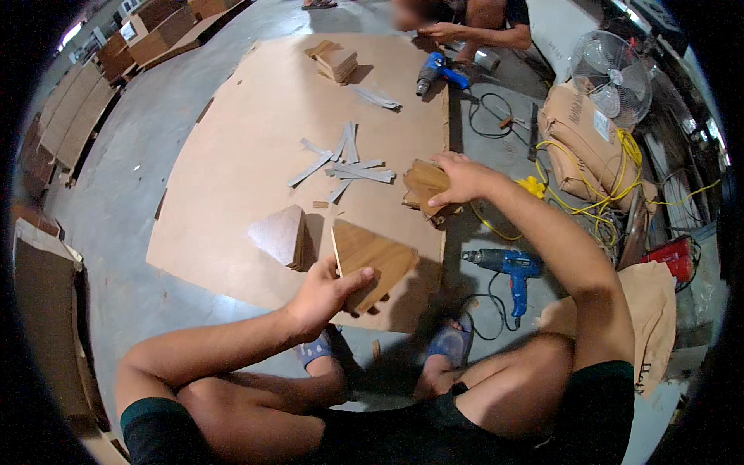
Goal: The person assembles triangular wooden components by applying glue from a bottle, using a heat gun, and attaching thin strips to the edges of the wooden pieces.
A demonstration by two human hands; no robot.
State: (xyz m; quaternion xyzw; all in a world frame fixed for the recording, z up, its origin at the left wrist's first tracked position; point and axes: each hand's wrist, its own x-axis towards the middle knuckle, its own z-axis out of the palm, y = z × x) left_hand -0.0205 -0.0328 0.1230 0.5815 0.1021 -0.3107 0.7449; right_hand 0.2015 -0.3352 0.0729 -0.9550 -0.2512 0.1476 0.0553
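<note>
Stack [277, 234]: squared up on board [194, 225]; prob. done share.
L hand [322, 293]: in from L, thumb over, fingers under 1 panel [375, 254], tilted, nr board's near edge.
Strips [364, 173]: loose mid-board, prob. unused.
Pile [425, 183]: ragged, board's R edge; prob. what's left, so part-way.
R hand [465, 181]: reaching fwd, palm down, fingers wide round pile; can't tell if gripping.

Wood pc [380, 257] & wood stack [423, 183]: grained, semi-gloss
Board [225, 170] smooth, matt; grey strips [363, 173] matt, mat'l unclear; nearer heat gun [518, 267]: plastic body, metal-look nozzle [484, 256].
</note>
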